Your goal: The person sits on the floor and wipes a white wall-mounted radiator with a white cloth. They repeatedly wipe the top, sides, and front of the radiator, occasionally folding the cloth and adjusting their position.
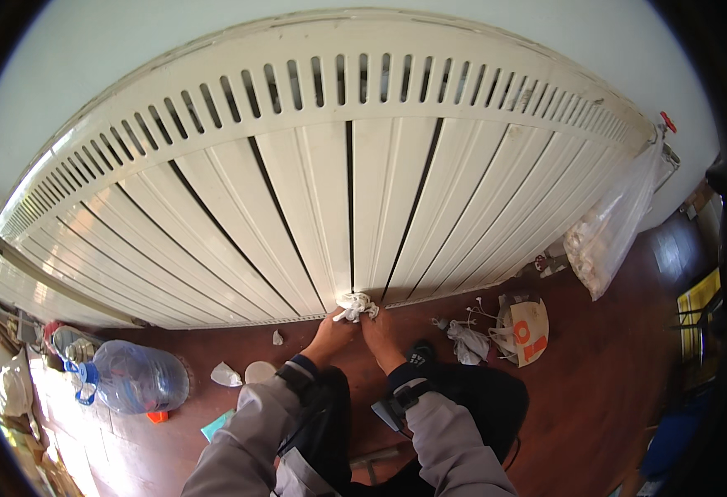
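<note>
My left hand (333,335) and my right hand (381,332) meet at the lower edge of a large cream metal radiator (301,205), both gripping one crumpled white cloth (357,306). The cloth lies against the bottom of the radiator's slats, near the middle, and bunches up between my hands. My fingertips are partly hidden by it. Slotted openings run along the radiator's curved-looking upper part. Grey sleeves with dark cuffs cover my forearms, and dark straps go round both wrists.
On the reddish-brown floor (593,373) at the left lies a big clear plastic water bottle (143,376), with crumpled white scraps (226,374) nearer me. To the right are a paper bag (530,332) and a grey plastic bag (467,343). A filled clear bag (609,236) hangs by a red-handled valve (668,122).
</note>
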`<action>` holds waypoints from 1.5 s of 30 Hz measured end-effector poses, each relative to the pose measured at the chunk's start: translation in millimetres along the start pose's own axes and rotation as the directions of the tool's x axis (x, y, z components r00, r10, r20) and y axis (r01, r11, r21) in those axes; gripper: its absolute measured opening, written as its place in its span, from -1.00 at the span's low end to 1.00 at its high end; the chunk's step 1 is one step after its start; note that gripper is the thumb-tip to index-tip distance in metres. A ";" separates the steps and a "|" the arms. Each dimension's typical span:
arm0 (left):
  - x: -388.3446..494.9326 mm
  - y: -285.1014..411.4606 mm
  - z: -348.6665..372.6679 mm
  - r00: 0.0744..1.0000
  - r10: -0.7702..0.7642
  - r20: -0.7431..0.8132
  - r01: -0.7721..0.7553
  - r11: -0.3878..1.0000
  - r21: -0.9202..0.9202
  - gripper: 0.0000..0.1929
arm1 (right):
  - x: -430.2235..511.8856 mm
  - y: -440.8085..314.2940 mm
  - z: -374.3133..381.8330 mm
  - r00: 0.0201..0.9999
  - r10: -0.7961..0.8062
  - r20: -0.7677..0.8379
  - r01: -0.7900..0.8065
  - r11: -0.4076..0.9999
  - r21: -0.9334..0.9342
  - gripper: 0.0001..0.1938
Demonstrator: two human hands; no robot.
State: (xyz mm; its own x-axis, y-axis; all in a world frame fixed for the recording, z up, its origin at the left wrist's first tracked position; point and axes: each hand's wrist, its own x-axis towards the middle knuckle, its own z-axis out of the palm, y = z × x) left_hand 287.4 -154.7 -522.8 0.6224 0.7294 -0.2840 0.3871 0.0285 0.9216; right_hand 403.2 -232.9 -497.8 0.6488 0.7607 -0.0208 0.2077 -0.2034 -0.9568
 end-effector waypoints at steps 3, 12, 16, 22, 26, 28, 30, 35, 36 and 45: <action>17.9 -4.6 31.3 0.981 0.083 -0.178 -0.090 0.995 -0.030 -0.69 | 0.3 -7.3 -13.6 0.986 0.095 0.139 -0.098 0.995 0.014 -0.56; 44.0 -29.8 87.7 0.844 0.044 -0.534 -0.130 0.984 -0.125 -0.79 | -18.5 -51.2 -75.3 0.993 -0.054 0.106 0.072 0.984 -0.166 -0.68; 43.9 -34.1 73.6 0.840 0.080 -0.537 -0.012 0.992 0.129 -0.76 | -36.2 -85.3 -139.4 0.977 0.043 0.210 -0.042 0.999 -0.009 -0.76; -6.9 -76.9 -59.6 0.838 -0.184 -0.513 -0.355 0.530 -0.770 -0.75 | -65.3 -128.6 -222.3 0.988 0.119 0.098 -0.107 0.987 -0.118 -0.80; -55.3 -141.7 -192.6 0.710 -0.306 -0.634 -0.327 0.655 -0.682 -0.74 | -74.6 -118.9 -243.0 0.986 0.166 0.027 -0.161 0.978 -0.130 -0.80; -71.6 -174.8 -257.9 0.483 -0.220 -0.848 -0.327 0.852 -0.408 -0.76 | -76.3 -109.6 -242.0 0.977 0.208 0.040 -0.200 0.967 -0.156 -0.80; -94.0 -202.7 -339.1 0.247 -0.276 -0.929 0.003 0.959 -0.284 -0.82 | -75.1 -104.9 -235.8 0.976 0.212 0.048 -0.200 0.964 -0.176 -0.81; -166.0 -183.2 -414.1 0.098 -0.343 -0.934 -0.305 0.883 -0.356 -0.86 | -73.7 -121.5 -199.9 0.989 0.148 0.026 -0.138 0.962 -0.234 -0.81; -178.0 -160.9 -407.5 0.088 -0.130 -0.988 0.008 0.991 -0.130 -0.85 | -75.6 -129.3 -189.1 0.990 0.114 0.088 -0.091 0.967 -0.237 -0.80; -224.2 64.3 -158.8 0.728 0.458 -0.511 -0.248 0.870 0.427 -0.80 | -153.9 -154.5 -5.2 0.784 -0.088 0.615 0.001 0.990 0.141 -0.66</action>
State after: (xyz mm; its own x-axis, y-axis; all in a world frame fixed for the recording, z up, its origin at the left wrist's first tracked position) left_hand 64.8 -207.8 -357.9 0.2829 0.8927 0.3508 0.4726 -0.4480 0.7589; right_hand 275.0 -321.7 -345.3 0.0400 0.9931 -0.1101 0.1035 -0.1137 -0.9881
